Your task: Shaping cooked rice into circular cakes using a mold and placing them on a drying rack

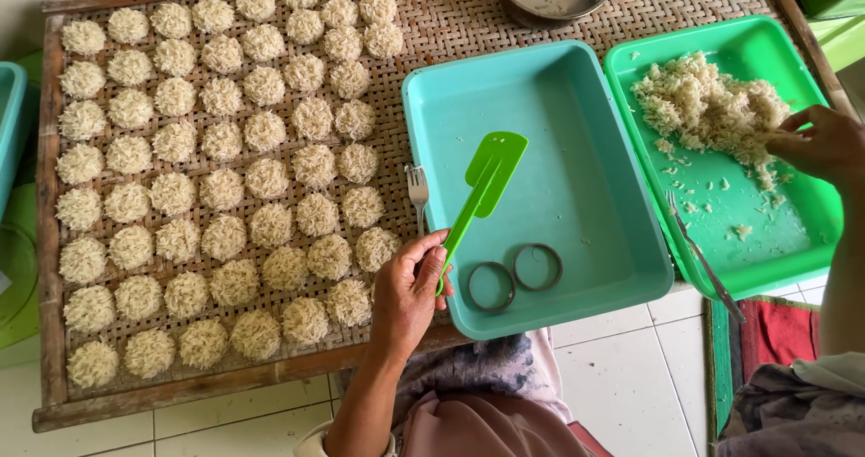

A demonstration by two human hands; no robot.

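From above, a left hand [407, 290] at 6 o'clock grips the handle of a green spatula [482, 191], its blade angled toward 1 o'clock over a teal tray [622, 268]. 2 metal rings [514, 275] lie in the tray just right of the hand. A fork [416, 189] rests at the tray's left edge on a woven rack [432, 24] filled with rows of pale noodle nests [225, 150]. At 3 o'clock, a right hand [822, 143], fingers pinched, touches a noodle pile [703, 105] in a green tray [784, 241].
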